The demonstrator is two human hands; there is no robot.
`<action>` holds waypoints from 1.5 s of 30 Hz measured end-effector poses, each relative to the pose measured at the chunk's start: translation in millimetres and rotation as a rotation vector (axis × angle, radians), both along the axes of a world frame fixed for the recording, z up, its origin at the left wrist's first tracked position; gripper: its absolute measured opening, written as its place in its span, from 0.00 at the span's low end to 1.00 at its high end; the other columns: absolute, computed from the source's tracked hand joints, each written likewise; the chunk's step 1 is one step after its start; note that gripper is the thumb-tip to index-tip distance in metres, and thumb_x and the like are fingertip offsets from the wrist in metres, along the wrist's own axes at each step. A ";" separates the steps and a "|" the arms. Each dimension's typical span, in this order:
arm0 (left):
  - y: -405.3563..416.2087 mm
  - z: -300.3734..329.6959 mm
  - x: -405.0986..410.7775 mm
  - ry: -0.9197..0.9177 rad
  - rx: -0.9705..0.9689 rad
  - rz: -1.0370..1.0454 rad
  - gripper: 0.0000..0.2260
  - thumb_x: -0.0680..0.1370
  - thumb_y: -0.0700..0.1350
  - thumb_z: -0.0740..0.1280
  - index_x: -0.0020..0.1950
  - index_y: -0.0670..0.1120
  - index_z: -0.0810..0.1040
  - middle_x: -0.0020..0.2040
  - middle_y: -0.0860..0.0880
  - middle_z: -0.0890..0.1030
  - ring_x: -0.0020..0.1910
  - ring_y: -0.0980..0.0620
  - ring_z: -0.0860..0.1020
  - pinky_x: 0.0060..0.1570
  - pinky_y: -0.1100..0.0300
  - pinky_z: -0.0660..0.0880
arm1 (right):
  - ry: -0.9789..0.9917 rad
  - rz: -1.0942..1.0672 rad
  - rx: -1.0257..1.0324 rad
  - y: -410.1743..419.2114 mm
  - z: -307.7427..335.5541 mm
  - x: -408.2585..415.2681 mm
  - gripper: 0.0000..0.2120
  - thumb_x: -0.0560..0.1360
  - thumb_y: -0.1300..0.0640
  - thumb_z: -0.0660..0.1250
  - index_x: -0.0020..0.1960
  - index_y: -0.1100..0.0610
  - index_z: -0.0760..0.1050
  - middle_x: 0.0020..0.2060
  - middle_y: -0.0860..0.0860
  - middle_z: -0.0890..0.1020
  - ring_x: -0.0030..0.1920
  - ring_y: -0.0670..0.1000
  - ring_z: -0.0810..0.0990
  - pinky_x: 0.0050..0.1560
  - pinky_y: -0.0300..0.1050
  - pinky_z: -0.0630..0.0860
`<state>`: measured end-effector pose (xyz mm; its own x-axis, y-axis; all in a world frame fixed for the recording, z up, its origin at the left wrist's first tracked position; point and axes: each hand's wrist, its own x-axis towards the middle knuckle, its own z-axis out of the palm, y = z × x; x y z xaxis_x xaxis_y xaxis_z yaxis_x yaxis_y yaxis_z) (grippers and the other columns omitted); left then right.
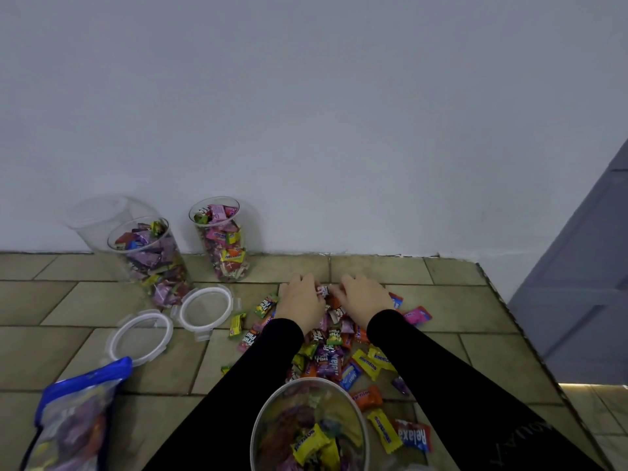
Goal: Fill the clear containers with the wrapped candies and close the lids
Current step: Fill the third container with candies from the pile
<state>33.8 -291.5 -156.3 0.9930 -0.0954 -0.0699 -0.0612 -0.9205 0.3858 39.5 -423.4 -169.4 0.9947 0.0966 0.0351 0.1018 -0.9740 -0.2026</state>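
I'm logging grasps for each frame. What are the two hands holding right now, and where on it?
Both the left hand and right hand cup the far edge of the loose pile of colourful wrapped candies; their fingertips are hidden.

Two filled clear containers (pixel 222 239) lidless by wall; wrapped candies (pixel 334 355) piled on floor.

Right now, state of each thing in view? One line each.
Far left jar: empty, no lid.
Left jar: nearly full, no lid.
Middle jar: full, no lid.
Near jar: partly filled, open.
Two lids: off, flat on floor.
Candy pile: loose on floor.
Bag: lying on floor, candy inside.
Left hand: cupped on pile.
Right hand: cupped on pile.
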 end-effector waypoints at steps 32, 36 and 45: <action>24.5 97.2 -83.2 -0.151 -1.167 0.279 0.05 0.78 0.38 0.61 0.42 0.44 0.71 0.40 0.48 0.74 0.36 0.55 0.73 0.33 0.65 0.73 | -0.209 -0.263 1.010 24.5 96.3 -51.1 0.25 0.82 0.42 0.49 0.33 0.57 0.62 0.27 0.50 0.66 0.30 0.51 0.67 0.34 0.45 0.63; 23.6 115.8 -102.9 -0.193 -1.220 0.283 0.06 0.76 0.36 0.61 0.40 0.44 0.70 0.39 0.48 0.73 0.35 0.54 0.72 0.29 0.69 0.70 | -0.195 -0.267 1.176 34.6 113.6 -72.6 0.25 0.81 0.40 0.50 0.33 0.56 0.65 0.28 0.50 0.68 0.32 0.52 0.68 0.38 0.47 0.65; 25.9 138.8 -166.0 -0.301 -1.286 0.252 0.03 0.79 0.38 0.60 0.46 0.41 0.71 0.41 0.49 0.72 0.36 0.55 0.70 0.24 0.74 0.67 | -0.181 -0.224 1.527 46.3 140.6 -133.1 0.22 0.82 0.42 0.51 0.38 0.56 0.69 0.27 0.50 0.68 0.27 0.49 0.66 0.26 0.39 0.66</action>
